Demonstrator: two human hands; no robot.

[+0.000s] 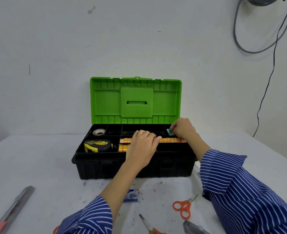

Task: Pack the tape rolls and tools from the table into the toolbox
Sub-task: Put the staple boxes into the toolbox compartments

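**A:** Where does the toolbox sit?

**B:** The black plastic toolbox with its green lid standing open sits at the back of the white counter, against the wall. Its top tray is split into compartments.

**A:** What is packed so far?

**B:** A small clear tape roll lies in the back left compartment. A yellow and black tape measure fills the front left one. A long row of orange-wrapped tape rolls lies across the middle right compartment, with more of them just in front, at the left end.

**A:** And the hands?

**B:** The left hand reaches over the front wall, fingers curled down onto the orange row; I cannot tell whether that grip has closed around a roll or merely rests on it. The right hand is at the back right corner, its fingers pinching a small teal object just above that compartment. Both sleeves are blue with white stripes.

**A:** What lies outside the box?

**B:** Orange-handled scissors near the right sleeve, a small blue box of staples in front of the toolbox, an orange-handled tool at the bottom edge, a grey metal tool beside it, and a long grey utility knife with a red end far left. Grey cables hang on the wall, upper right.
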